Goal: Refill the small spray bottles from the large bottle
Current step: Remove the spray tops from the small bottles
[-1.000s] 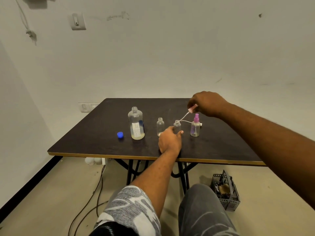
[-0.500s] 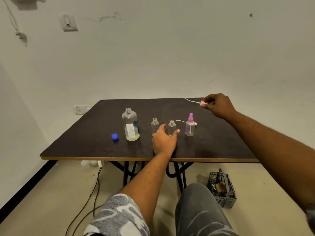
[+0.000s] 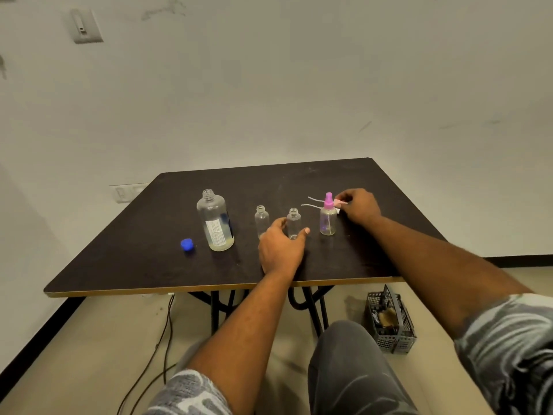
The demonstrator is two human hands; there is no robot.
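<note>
The large clear bottle [image 3: 215, 223] stands uncapped with a little liquid at its bottom, and its blue cap [image 3: 187, 244] lies to its left. Right of it stand two open small bottles, the left [image 3: 261, 218] and the middle [image 3: 294, 218], then a third small bottle with a pink spray top [image 3: 328, 217]. My left hand [image 3: 279, 250] rests on the table with thumb and fingers around the middle bottle's base. Behind the pink-topped bottle, my right hand [image 3: 359, 206] pinches a removed spray head [image 3: 340, 202], low over the table. Another loose spray head's tube [image 3: 311, 206] lies beside it.
The dark table [image 3: 134, 250] has a pale front edge close to my knees. A grey mesh basket [image 3: 390, 322] sits on the floor under the table's right side. A cable [image 3: 161, 339] runs across the floor at the left. A white wall stands behind.
My right hand carried the spray head from the far right of the table back down behind the pink-topped bottle. My left hand stayed at the middle bottle.
</note>
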